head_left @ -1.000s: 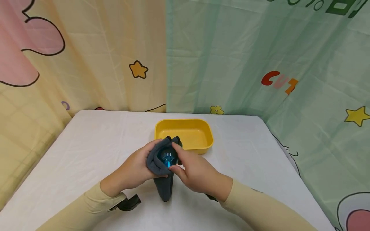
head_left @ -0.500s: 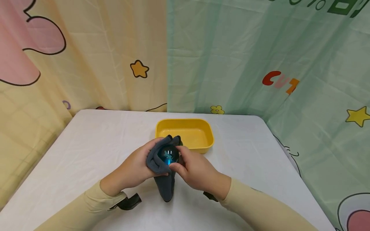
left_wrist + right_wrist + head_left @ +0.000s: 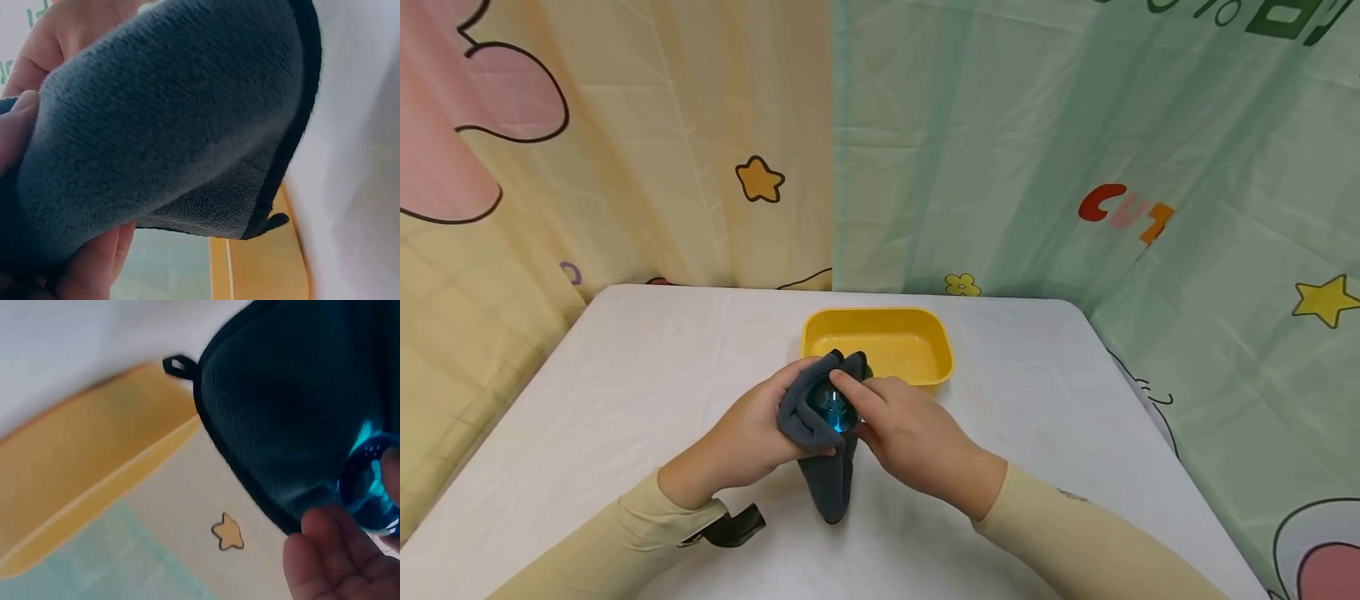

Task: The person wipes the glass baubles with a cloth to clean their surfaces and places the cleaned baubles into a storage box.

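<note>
A dark grey cloth point(image 3: 829, 483) with black edging is wrapped around a see-through blue ball point(image 3: 833, 408), its lower end hanging down to a point. My left hand point(image 3: 741, 429) grips the cloth from the left, cupping the ball through it. From the right, my right hand point(image 3: 917, 437) pinches the ball, index finger over its top and thumb at its right side. In the right wrist view, the blue ball point(image 3: 365, 500) sits between thumb and fingers, showing a paler shape inside. The left wrist view is mostly filled by the folded cloth point(image 3: 156, 119).
A yellow rectangular tray point(image 3: 943, 354) stands on the white table point(image 3: 685, 350) just beyond the hands, its near left side hidden behind them. Patterned curtains point(image 3: 970, 150) rise behind and beside the table. A black strap point(image 3: 733, 527) hangs at the left cuff.
My right hand has turned on the ball: its index finger now reaches across the top and its thumb has shifted from the front to the right side. The left hand and cloth have hardly moved.
</note>
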`<state>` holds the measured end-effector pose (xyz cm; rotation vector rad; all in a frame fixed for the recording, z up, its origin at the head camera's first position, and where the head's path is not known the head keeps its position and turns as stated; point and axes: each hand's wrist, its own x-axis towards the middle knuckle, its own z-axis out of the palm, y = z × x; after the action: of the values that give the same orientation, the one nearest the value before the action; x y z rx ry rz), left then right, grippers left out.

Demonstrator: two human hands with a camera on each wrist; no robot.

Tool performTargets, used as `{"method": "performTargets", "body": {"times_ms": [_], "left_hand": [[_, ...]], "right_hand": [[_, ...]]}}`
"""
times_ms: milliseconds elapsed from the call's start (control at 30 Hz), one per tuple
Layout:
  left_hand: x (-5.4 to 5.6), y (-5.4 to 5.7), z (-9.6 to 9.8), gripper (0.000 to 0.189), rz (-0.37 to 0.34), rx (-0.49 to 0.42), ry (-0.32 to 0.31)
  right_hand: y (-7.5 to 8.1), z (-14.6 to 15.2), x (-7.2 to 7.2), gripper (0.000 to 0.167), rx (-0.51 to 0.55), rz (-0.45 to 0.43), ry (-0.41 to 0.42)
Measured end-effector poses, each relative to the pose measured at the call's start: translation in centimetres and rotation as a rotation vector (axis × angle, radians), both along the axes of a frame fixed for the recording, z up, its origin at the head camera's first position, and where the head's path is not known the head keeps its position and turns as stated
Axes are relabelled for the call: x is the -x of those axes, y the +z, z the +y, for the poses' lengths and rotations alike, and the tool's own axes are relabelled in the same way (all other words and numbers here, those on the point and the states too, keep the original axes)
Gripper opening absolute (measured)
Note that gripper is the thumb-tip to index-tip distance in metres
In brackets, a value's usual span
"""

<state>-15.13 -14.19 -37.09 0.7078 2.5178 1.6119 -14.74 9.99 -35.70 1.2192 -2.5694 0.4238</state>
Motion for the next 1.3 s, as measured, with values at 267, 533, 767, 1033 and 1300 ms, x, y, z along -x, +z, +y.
{"method": "performTargets", "body": {"times_ms": [267,533,767,1033,1300], "left_hand": [[-0.16,0.04,0.07,0.092,0.030,0.023,-0.030],[-0.17,-0.01,0.14,0.095,0.032,0.019,-0.017],[-0.12,0.00,0.09,0.094,0.017,-0.007,-0.019],[-0.16,0.05,0.13,0.094,-0.010,-0.006,-0.044],[-0.10,0.19,0.24,0.093,0.005,0.003,-0.043]], "right_hand": [[0.40,-0.24,-0.09,0.049,0.102,-0.434,-0.092],[0.46,-0.28,-0.40,0.052,0.191,-0.515,-0.101],[0.11,0.30,-0.40,0.074,0.039,-0.028,-0.023],[-0.02,0.12,-0.05,0.063,0.122,-0.053,0.002],[0.06,-0.20,-0.08,0.045,0.402,-0.729,-0.090]]}}
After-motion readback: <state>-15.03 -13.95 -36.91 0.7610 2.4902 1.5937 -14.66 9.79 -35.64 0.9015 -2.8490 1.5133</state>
